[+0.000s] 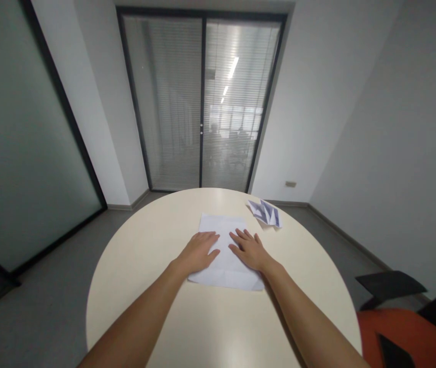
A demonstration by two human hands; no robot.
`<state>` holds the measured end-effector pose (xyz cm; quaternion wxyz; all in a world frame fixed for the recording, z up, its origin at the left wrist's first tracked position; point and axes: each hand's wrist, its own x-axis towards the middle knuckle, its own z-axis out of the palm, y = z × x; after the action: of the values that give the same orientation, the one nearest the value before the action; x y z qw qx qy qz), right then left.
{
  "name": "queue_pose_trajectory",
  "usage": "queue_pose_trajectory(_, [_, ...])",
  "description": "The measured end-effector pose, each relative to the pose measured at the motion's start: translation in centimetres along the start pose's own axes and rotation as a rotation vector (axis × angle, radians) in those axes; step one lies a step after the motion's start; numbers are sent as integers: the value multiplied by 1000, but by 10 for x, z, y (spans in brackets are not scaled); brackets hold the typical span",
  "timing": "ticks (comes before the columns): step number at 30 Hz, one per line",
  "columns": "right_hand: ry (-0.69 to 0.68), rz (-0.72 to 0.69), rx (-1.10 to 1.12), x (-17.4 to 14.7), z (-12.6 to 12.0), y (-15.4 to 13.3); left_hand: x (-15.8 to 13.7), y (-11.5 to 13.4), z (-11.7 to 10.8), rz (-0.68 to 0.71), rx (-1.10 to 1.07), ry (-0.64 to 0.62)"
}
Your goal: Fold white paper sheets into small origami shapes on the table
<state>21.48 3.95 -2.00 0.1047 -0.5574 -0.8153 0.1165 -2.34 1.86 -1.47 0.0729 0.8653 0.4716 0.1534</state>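
Note:
A white sheet of paper [225, 273] lies on the round table in front of me, with faint creases across it. My left hand [201, 250] rests flat on the sheet's left side, its fingers stretched out and pointing right. On the right side of the same sheet, my right hand [249, 249] lies palm down with its fingers spread. Bare paper shows between the two hands. Neither hand grips anything. Parts of the sheet's side edges are hidden under the hands and wrists.
A folded, printed piece of paper [266, 213] stands crumpled near the far right edge of the cream table [134, 276]. An orange chair [405, 332] with black armrests is at the lower right. Beyond the table are glass doors [202, 102] with blinds.

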Motion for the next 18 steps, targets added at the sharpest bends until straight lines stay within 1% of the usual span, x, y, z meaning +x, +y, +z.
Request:
queue_pose_trajectory(2, [52,-4,1,2,0,6,-2,4,-5,32,-39,-74])
queue_pose_trajectory(5, [160,-53,1,5,-1,11,-5,6,-6,-5,-54,-177])
queue_pose_trajectory(8, [213,-167,30,7,-2,10,-6,3,-3,-55,-37,-192])
queue_pose_trajectory(10, [200,-245,66,7,-2,8,-6,-2,-1,-90,-24,-184])
queue_pose_trajectory(12, [178,-285,88,7,-1,6,-5,-6,1,-110,-22,-178])
queue_pose_trajectory(16, [111,-279,78,5,0,8,-5,-8,0,-114,-32,-148])
queue_pose_trajectory(18, [73,-245,78,3,0,9,-5,-6,-3,-70,-46,-122])
